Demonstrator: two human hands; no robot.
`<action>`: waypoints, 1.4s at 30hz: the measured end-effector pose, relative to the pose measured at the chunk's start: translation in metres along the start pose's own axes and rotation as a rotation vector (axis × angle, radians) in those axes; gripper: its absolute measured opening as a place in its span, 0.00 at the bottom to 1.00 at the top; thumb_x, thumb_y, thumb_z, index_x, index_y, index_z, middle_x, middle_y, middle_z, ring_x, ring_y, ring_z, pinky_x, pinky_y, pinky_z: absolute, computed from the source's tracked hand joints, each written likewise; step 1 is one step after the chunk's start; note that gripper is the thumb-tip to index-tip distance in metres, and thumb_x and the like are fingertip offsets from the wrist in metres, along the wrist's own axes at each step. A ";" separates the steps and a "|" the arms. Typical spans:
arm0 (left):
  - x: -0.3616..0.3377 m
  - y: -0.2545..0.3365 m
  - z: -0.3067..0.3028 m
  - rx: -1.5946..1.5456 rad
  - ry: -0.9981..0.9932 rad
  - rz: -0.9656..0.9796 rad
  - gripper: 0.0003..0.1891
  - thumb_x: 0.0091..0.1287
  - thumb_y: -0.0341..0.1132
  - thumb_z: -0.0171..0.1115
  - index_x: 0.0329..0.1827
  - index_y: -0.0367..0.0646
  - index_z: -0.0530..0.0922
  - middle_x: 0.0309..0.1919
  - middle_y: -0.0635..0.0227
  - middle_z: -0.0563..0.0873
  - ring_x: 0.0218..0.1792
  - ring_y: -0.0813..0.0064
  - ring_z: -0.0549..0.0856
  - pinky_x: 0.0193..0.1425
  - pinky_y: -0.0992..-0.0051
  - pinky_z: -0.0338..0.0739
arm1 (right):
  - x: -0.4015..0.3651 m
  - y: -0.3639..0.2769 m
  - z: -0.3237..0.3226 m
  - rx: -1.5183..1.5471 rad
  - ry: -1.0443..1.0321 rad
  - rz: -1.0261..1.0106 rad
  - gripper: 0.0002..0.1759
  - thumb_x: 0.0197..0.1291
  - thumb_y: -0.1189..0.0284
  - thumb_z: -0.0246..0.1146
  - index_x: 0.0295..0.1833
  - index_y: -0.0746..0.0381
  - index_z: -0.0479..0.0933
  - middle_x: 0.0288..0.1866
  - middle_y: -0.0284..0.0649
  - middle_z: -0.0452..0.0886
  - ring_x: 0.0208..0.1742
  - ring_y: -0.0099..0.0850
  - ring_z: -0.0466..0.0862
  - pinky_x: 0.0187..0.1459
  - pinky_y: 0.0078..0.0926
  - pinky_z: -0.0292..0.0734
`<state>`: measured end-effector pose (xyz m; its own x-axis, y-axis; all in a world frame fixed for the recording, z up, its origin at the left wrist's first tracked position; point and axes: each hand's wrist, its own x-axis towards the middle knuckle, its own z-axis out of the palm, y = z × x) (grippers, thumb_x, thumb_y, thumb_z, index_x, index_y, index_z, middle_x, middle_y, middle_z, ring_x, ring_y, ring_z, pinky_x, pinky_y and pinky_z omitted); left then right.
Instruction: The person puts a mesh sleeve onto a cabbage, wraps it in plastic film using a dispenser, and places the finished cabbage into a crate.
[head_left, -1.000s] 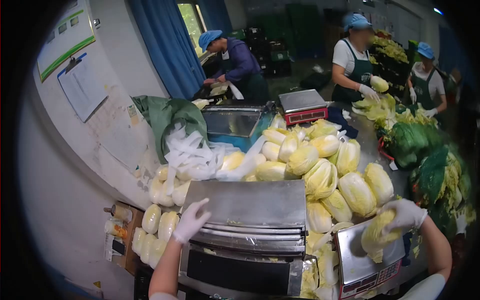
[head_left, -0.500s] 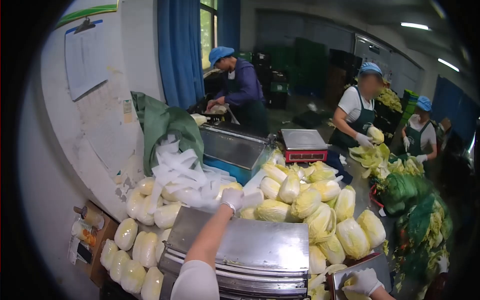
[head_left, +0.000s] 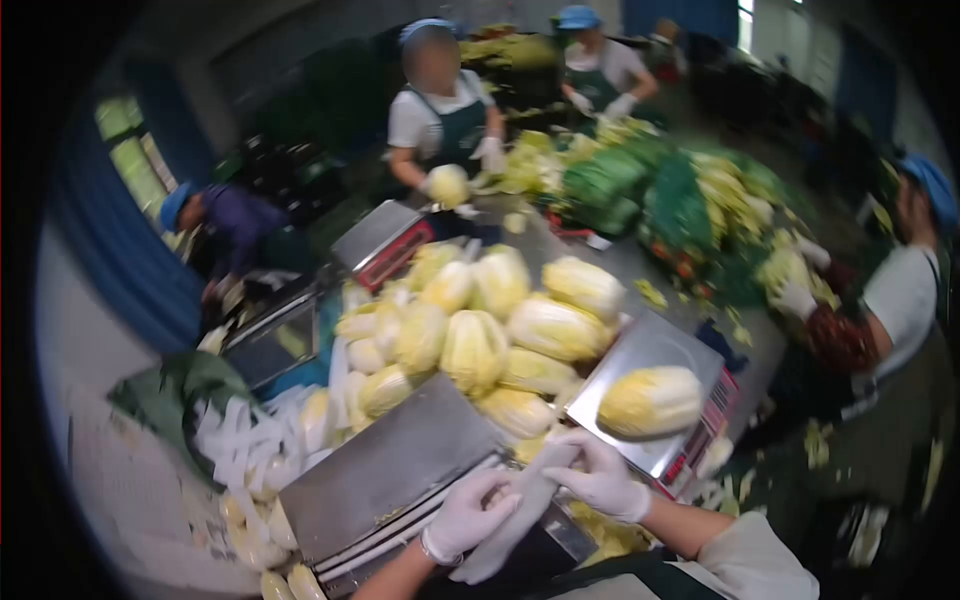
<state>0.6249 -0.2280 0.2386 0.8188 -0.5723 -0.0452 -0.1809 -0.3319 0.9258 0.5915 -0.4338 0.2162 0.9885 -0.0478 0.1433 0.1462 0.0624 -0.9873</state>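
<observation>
Both hands wear white gloves and hold one whitish translucent sleeve (head_left: 510, 535) in front of the body. My left hand (head_left: 470, 515) closes on its side, and my right hand (head_left: 602, 475) pinches its upper end. Just beyond my right hand, a trimmed cabbage (head_left: 652, 402) lies on the metal plate of a red scale (head_left: 640, 350). A steel-topped wrapping machine (head_left: 385, 470) stands to the left of my left hand. Behind it is a pile of yellow-white cabbages (head_left: 475, 350).
More white sleeves (head_left: 245, 435) lie by a green cloth (head_left: 175, 400) at left. A second scale (head_left: 380, 240) stands behind the pile. Co-workers stand across the table (head_left: 440, 120), at far left (head_left: 240, 225) and at right (head_left: 900, 290). Green net bags (head_left: 690, 205) hold cabbages.
The view has swung right. My left hand has come from the sleeve heap and now holds a sleeve with my right hand. My right hand has left the scale, where a cabbage lies.
</observation>
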 end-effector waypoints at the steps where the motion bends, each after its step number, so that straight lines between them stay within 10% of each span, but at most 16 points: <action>1: -0.007 -0.013 0.017 -0.239 -0.039 -0.073 0.11 0.62 0.33 0.57 0.43 0.36 0.78 0.28 0.68 0.80 0.27 0.80 0.77 0.30 0.80 0.72 | -0.014 0.007 0.000 0.031 0.029 0.241 0.22 0.58 0.71 0.62 0.57 0.66 0.68 0.36 0.34 0.77 0.42 0.28 0.80 0.48 0.23 0.75; 3: -0.010 -0.011 0.035 -1.037 -0.183 -0.081 0.15 0.66 0.31 0.54 0.53 0.33 0.72 0.36 0.64 0.81 0.32 0.82 0.78 0.37 0.83 0.74 | -0.024 0.004 -0.011 0.345 0.100 0.400 0.19 0.58 0.72 0.62 0.54 0.66 0.72 0.39 0.36 0.79 0.40 0.22 0.78 0.46 0.18 0.73; 8: -0.013 -0.030 0.134 -0.318 0.131 0.006 0.35 0.65 0.35 0.57 0.71 0.37 0.49 0.63 0.53 0.62 0.58 0.66 0.71 0.59 0.71 0.68 | -0.077 0.030 -0.026 0.233 -0.048 0.467 0.11 0.61 0.71 0.58 0.44 0.66 0.79 0.44 0.35 0.79 0.40 0.19 0.76 0.44 0.18 0.72; 12: -0.038 -0.065 0.161 -0.013 0.026 0.175 0.26 0.63 0.35 0.58 0.61 0.32 0.63 0.55 0.54 0.72 0.52 0.65 0.76 0.56 0.70 0.69 | -0.109 0.062 -0.042 -0.460 0.266 -0.200 0.11 0.64 0.68 0.55 0.37 0.64 0.78 0.41 0.34 0.78 0.42 0.22 0.76 0.46 0.20 0.71; 15: -0.042 -0.048 0.171 -0.381 0.066 -0.011 0.20 0.68 0.40 0.52 0.52 0.30 0.69 0.48 0.58 0.79 0.48 0.65 0.79 0.55 0.69 0.71 | -0.117 0.055 -0.050 0.394 0.375 0.205 0.12 0.66 0.67 0.52 0.44 0.64 0.76 0.40 0.33 0.78 0.40 0.24 0.77 0.46 0.20 0.71; 18: -0.020 -0.024 0.171 -1.204 0.177 -0.360 0.24 0.72 0.48 0.42 0.55 0.34 0.68 0.50 0.59 0.78 0.51 0.65 0.78 0.56 0.65 0.72 | -0.122 0.072 -0.079 1.445 -0.167 0.523 0.14 0.67 0.64 0.51 0.49 0.62 0.72 0.36 0.31 0.76 0.37 0.19 0.75 0.42 0.18 0.72; 21: 0.000 -0.010 0.147 -1.508 0.019 -0.455 0.26 0.71 0.53 0.38 0.57 0.39 0.69 0.52 0.55 0.76 0.54 0.63 0.77 0.55 0.62 0.75 | -0.129 0.061 -0.079 0.934 -0.278 0.753 0.16 0.65 0.66 0.51 0.53 0.64 0.71 0.41 0.34 0.78 0.37 0.19 0.76 0.38 0.18 0.74; 23: 0.007 0.027 0.145 -1.458 -0.178 -0.446 0.30 0.66 0.48 0.53 0.65 0.39 0.58 0.54 0.53 0.75 0.56 0.59 0.75 0.57 0.58 0.74 | -0.118 0.055 -0.109 0.297 -0.632 0.641 0.15 0.62 0.70 0.52 0.51 0.65 0.73 0.42 0.34 0.79 0.37 0.18 0.77 0.39 0.15 0.73; 24: 0.011 0.027 0.147 -1.210 -0.246 -0.358 0.31 0.63 0.43 0.57 0.65 0.39 0.56 0.51 0.56 0.76 0.50 0.63 0.78 0.50 0.63 0.76 | -0.120 0.041 -0.118 0.482 -0.226 0.412 0.15 0.56 0.76 0.51 0.48 0.66 0.76 0.42 0.36 0.78 0.38 0.18 0.76 0.39 0.14 0.71; 26: 0.031 0.031 0.154 -1.012 -0.359 -0.349 0.26 0.58 0.29 0.61 0.58 0.37 0.63 0.38 0.68 0.78 0.27 0.80 0.77 0.29 0.81 0.72 | -0.112 0.067 -0.148 0.644 -0.069 0.248 0.16 0.50 0.79 0.53 0.46 0.69 0.76 0.40 0.36 0.76 0.38 0.20 0.74 0.40 0.18 0.70; 29: 0.054 -0.006 0.177 -0.555 -0.004 -0.332 0.16 0.57 0.25 0.61 0.49 0.37 0.73 0.27 0.75 0.76 0.21 0.90 0.70 0.22 0.88 0.62 | -0.105 0.039 -0.158 0.837 -0.042 0.350 0.11 0.48 0.83 0.54 0.39 0.68 0.75 0.32 0.33 0.75 0.33 0.20 0.74 0.37 0.20 0.71; 30: 0.061 -0.008 0.184 -0.539 0.119 -0.304 0.08 0.56 0.24 0.61 0.39 0.38 0.78 0.26 0.77 0.77 0.21 0.89 0.70 0.23 0.86 0.63 | -0.103 0.029 -0.160 0.929 -0.072 0.512 0.09 0.48 0.84 0.54 0.37 0.68 0.75 0.30 0.33 0.75 0.33 0.20 0.75 0.37 0.20 0.72; 33: 0.076 0.009 0.206 -0.200 0.401 0.140 0.10 0.55 0.23 0.61 0.41 0.38 0.78 0.25 0.73 0.78 0.22 0.86 0.71 0.26 0.85 0.66 | -0.097 0.062 -0.170 -0.265 0.320 0.157 0.06 0.48 0.81 0.59 0.34 0.64 0.72 0.22 0.30 0.70 0.25 0.22 0.72 0.29 0.21 0.71; 37: 0.103 0.015 0.201 0.357 0.442 0.268 0.20 0.57 0.24 0.60 0.54 0.35 0.72 0.39 0.61 0.78 0.40 0.71 0.78 0.44 0.76 0.72 | -0.056 0.123 -0.219 0.097 0.778 0.084 0.09 0.62 0.71 0.55 0.34 0.67 0.73 0.26 0.36 0.77 0.33 0.22 0.77 0.37 0.21 0.72; 41: 0.150 -0.011 0.180 0.617 0.463 0.161 0.29 0.61 0.39 0.56 0.64 0.38 0.63 0.55 0.48 0.71 0.53 0.53 0.74 0.58 0.66 0.67 | -0.007 0.127 -0.230 -0.375 0.580 0.140 0.22 0.65 0.60 0.51 0.43 0.72 0.75 0.34 0.45 0.81 0.38 0.29 0.78 0.44 0.25 0.72; 42: 0.156 -0.038 0.174 0.471 0.173 -0.083 0.31 0.66 0.47 0.49 0.66 0.36 0.59 0.62 0.45 0.65 0.62 0.53 0.68 0.67 0.67 0.58 | 0.004 0.121 -0.232 -0.279 0.464 0.278 0.24 0.65 0.58 0.51 0.45 0.72 0.75 0.36 0.47 0.81 0.39 0.30 0.78 0.45 0.26 0.72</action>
<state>0.6650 -0.4351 0.1311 0.9120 -0.4100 -0.0116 -0.3047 -0.6961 0.6501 0.6044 -0.6581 0.0818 0.8591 -0.5008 -0.1058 -0.1931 -0.1255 -0.9731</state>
